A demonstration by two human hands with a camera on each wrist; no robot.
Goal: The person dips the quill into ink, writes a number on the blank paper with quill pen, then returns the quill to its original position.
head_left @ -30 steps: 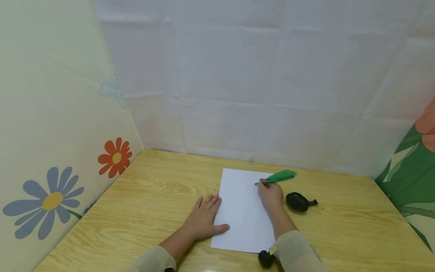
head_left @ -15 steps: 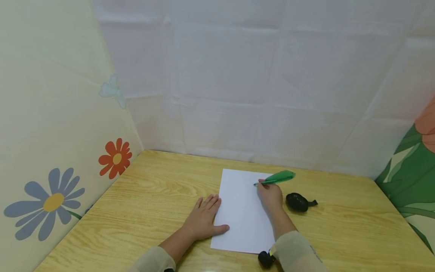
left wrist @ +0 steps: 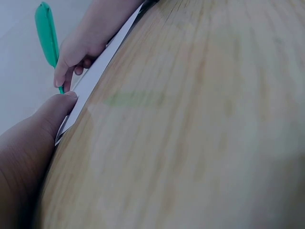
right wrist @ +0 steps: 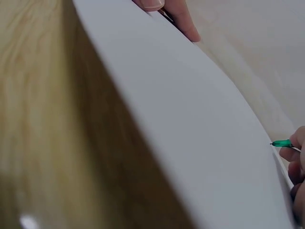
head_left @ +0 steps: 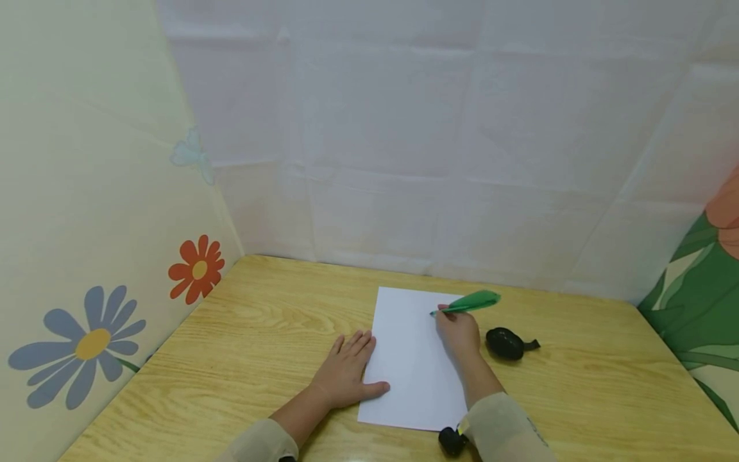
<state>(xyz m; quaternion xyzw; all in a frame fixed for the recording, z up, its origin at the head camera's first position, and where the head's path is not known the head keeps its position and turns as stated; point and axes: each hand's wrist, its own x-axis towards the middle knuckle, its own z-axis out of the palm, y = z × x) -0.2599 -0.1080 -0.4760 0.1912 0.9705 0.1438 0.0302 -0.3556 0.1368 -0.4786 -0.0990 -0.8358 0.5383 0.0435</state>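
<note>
Right hand (head_left: 460, 332) pinched the green pen (head_left: 467, 302) low near its tip; light, stiff. Left hand (head_left: 346, 370) lay flat, pinning the thin, floppy paper (head_left: 412, 366) at centre frame.

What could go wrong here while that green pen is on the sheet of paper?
The left hand lies flat on only the near left edge of the paper, so the far end could swivel or shift under the green pen that the right hand grips. The black object lies close beside the right hand, which might knock it. The paper looks blank, so any stray stroke would likely show.
</note>
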